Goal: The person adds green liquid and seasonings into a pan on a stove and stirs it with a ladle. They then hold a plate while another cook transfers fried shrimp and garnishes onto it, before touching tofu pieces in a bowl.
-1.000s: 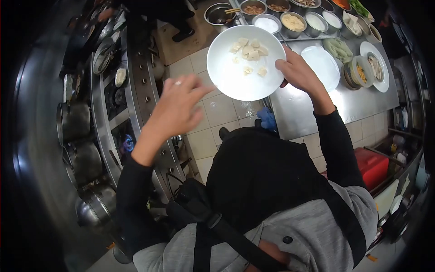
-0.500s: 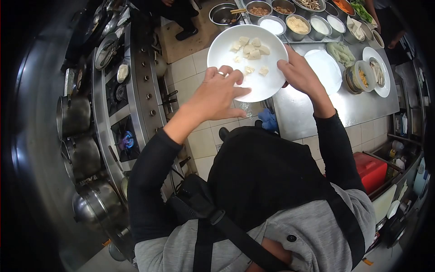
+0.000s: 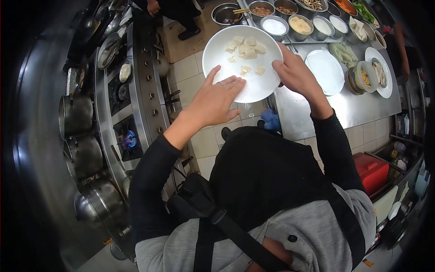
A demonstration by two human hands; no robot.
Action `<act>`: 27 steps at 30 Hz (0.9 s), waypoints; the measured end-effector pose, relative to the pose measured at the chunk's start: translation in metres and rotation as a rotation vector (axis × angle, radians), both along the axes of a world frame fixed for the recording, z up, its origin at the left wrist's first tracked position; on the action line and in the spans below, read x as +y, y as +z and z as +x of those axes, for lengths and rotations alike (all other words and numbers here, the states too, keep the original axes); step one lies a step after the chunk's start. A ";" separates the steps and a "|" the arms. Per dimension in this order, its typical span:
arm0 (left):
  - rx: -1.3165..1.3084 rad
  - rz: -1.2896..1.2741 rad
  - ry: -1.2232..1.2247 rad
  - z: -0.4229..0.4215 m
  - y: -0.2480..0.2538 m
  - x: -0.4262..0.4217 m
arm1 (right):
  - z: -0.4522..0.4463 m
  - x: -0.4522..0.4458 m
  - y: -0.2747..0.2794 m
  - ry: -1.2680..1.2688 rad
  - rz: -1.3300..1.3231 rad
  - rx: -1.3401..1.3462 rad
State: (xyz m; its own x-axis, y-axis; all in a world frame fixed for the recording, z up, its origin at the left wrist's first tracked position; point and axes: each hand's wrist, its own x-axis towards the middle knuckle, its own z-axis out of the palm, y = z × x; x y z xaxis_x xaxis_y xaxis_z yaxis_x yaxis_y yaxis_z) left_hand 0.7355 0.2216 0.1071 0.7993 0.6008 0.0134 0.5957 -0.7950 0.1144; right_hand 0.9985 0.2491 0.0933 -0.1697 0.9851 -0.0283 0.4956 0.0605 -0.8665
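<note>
A round white plate [image 3: 265, 84] is held up in front of me, its inside facing me. My right hand [image 3: 295, 72] grips its right rim, thumb on the inside and the other fingers hidden behind. My left hand [image 3: 217, 99] is open, fingers stretched out over the plate's lower left part; whether the fingertips touch it I cannot tell. Pale, flat-cut food pieces [image 3: 248, 49] lie in a cluster in the upper half. Below them sit a small heap of chopped, yellowish bits [image 3: 245, 69] and one separate pale piece [image 3: 260, 70].
On my left is a stove with a lit burner [image 3: 130, 138] and large pots [image 3: 74, 117]. A steel table [image 3: 308, 118] on my right bears a white plate [image 3: 324, 72], tubs and an oval dish [image 3: 389, 86]. Ingredient bowls [image 3: 300, 25] line the back. Other people stand at the far edges.
My left hand's fingers have straightened from a bent, spread pose and lie closer together. The plate has shifted slightly left, with my right hand still on its rim.
</note>
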 end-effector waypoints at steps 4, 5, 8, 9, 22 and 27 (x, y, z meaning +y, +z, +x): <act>-0.097 -0.140 -0.038 0.001 0.006 0.000 | 0.001 0.003 -0.006 -0.022 0.133 -0.017; -0.184 -0.186 -0.068 -0.003 0.008 0.001 | 0.000 0.003 -0.006 -0.025 0.117 -0.005; -0.152 -0.225 -0.085 -0.039 0.025 -0.001 | 0.001 0.003 -0.008 -0.044 0.043 0.020; -0.094 -0.219 -0.081 -0.058 0.032 -0.004 | 0.001 0.003 -0.006 -0.051 0.005 0.017; -0.030 0.110 0.014 -0.025 0.016 0.010 | -0.007 0.006 -0.002 -0.032 -0.038 0.027; 0.066 0.052 0.023 -0.011 0.001 0.016 | -0.005 0.002 0.005 -0.037 -0.056 -0.004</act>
State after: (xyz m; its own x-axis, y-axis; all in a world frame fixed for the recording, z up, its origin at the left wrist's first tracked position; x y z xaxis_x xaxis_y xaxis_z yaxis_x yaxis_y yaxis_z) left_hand 0.7244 0.2375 0.1076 0.7853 0.6191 -0.0074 0.6189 -0.7847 0.0332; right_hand 0.9936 0.2511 0.0980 -0.1334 0.9875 -0.0845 0.4996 -0.0066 -0.8662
